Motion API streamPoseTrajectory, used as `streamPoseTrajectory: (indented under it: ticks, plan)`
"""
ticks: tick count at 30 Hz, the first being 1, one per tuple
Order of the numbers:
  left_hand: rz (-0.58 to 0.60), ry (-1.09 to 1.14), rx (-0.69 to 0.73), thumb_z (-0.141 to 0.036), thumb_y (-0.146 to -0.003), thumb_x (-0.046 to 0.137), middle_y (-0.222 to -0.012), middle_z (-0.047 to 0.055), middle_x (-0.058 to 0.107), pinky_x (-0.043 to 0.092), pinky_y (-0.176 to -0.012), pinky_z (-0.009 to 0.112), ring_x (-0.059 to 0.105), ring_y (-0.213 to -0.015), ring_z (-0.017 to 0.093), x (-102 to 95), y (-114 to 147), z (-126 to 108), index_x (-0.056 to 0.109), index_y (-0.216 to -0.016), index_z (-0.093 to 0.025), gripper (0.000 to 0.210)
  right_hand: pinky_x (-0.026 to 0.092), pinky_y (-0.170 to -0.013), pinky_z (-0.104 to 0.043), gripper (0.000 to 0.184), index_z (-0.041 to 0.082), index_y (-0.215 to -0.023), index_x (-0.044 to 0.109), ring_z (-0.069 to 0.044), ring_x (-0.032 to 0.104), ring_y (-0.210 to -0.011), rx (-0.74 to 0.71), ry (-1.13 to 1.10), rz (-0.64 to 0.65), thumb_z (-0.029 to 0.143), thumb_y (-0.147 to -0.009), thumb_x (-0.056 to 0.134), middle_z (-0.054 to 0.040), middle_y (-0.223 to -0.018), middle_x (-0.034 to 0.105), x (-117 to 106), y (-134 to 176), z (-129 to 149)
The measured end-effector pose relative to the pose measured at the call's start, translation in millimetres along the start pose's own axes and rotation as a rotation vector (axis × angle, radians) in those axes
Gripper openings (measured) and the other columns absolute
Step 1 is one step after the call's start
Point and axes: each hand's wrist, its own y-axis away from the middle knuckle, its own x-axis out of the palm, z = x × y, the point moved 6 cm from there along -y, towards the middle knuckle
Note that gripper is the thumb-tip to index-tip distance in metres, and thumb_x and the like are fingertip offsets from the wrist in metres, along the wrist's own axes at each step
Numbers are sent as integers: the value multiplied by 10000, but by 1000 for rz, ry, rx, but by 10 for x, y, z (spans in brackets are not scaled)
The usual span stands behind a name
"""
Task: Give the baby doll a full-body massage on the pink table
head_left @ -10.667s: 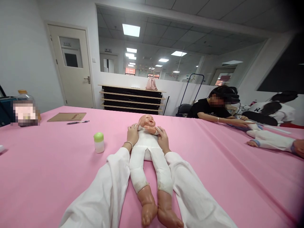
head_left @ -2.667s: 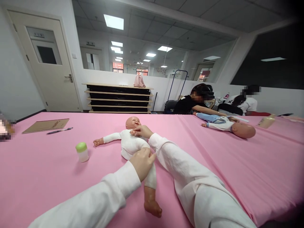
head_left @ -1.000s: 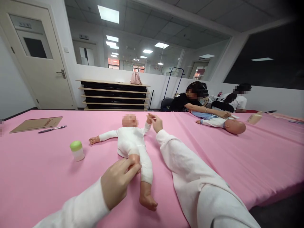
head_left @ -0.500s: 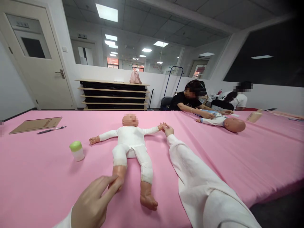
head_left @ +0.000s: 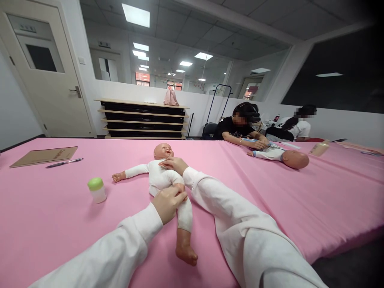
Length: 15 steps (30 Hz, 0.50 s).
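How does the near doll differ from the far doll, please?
The near doll wears plain white; the far doll wears white and blue. The near doll's head points away from the viewer; the far doll's head points toward picture right. Both lie on the pink cloth and have bald heads.

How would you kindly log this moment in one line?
doll: face up on pink cloth | left hand: gripping bent leg | right hand: at chest

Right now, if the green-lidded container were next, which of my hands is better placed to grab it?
Probably your left hand: it's nearer the container, which stands left of the doll. Your right hand is farther, at the doll's chest. The left must first release the bent leg.
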Motion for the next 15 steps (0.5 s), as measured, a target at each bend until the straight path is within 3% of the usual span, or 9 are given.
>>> streamPoseTrajectory:
  ticks: [2,4,8,12,15]
  plan:
    - [-44,-12,-3,-8,-748,354,-789,73,597,488,-572,274,583,-703,168,-98,54,-56,597,-908,-140,320,444,-874,-313,230,215,-984,670,-184,594,-951,55,-11,-76,222,-775,574,-52,-1010,656,-121,33,-90]
    - [-108,0,-46,-24,-773,349,-824,76,602,487,-574,270,581,-713,163,-321,154,-140,583,-947,-148,317,460,-846,-314,246,215,-987,662,-174,601,-913,164,-86,-214,195,-755,582,-44,-987,659,-315,127,-275]
    - [-151,13,-149,-72,-821,384,-832,64,614,482,-592,253,568,-690,138,-755,508,-363,551,-1027,-162,280,497,-798,-307,288,175,-998,638,-158,614,-859,491,-318,-556,253,-722,613,-55,-986,662,-667,604,-863]
    - [-50,-42,-156,-134,-845,411,-671,19,585,445,-483,233,532,-558,127,-741,937,-507,575,-938,-182,195,503,-840,-304,290,154,-942,633,-175,586,-996,865,-666,-823,257,-673,662,-70,-1115,615,-672,1313,-1425]
    - [-8,-44,-154,-135,-849,405,-655,8,580,444,-484,224,528,-543,119,-659,1106,-509,579,-921,-194,197,551,-737,-303,147,156,-780,634,-200,614,-949,1012,-767,-854,274,-693,648,-100,-1012,654,-566,1649,-1600]
